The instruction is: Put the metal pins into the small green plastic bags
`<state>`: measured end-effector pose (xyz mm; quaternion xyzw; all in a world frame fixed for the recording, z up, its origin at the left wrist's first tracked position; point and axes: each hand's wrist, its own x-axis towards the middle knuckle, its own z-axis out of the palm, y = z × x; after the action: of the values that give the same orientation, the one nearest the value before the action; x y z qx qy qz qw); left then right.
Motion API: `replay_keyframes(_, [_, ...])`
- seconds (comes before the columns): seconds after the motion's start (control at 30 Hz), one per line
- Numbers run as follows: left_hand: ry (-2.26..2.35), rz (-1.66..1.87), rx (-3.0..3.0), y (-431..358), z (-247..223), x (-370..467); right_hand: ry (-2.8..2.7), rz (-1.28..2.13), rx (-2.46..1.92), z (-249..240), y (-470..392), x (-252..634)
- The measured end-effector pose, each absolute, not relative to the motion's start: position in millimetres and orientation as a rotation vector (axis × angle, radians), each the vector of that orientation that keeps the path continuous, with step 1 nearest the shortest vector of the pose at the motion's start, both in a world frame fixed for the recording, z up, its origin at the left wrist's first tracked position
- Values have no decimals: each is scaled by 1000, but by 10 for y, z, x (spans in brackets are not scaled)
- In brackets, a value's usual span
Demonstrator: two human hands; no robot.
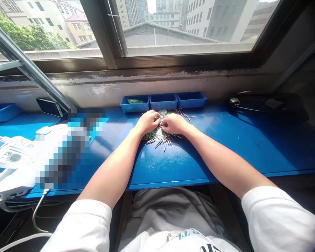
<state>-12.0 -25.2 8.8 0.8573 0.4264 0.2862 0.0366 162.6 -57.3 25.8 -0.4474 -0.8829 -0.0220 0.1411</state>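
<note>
A heap of slim metal pins (164,140), silvery with narrow ends, lies on the blue table under both hands. Greenish pieces that look like clear plastic show among them. My left hand (149,121) rests at the heap's left side, its fingers curled inward. Opposite it, my right hand (173,123) is also closed, thumb and fingertips pinched together. The two hands almost touch, and whatever sits between their fingertips is too small to make out. Several loose pins (187,116) lie just right of the heap.
Behind the heap stand three joined blue bins; the left bin (134,107) holds something green, beside the middle bin (163,103) and right bin (191,101). A black case (274,106) lies at right. White adapters with cables (13,155) and a phone-like device (50,107) are at left.
</note>
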Motion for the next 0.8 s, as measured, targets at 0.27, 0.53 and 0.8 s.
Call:
replay_keyframes(0.27, [1316,905,2587,-255,108,-110,-2462,-93,-1309,272,-566,1630])
replay_keyframes(0.53, [1128,1052,2531,-305,163,-94,-2164,332,-1115,269,-475,1792])
replay_keyframes(0.8, [917,1147,2608,-284,144,-78,-1832,642,-1185,280,-411,1870])
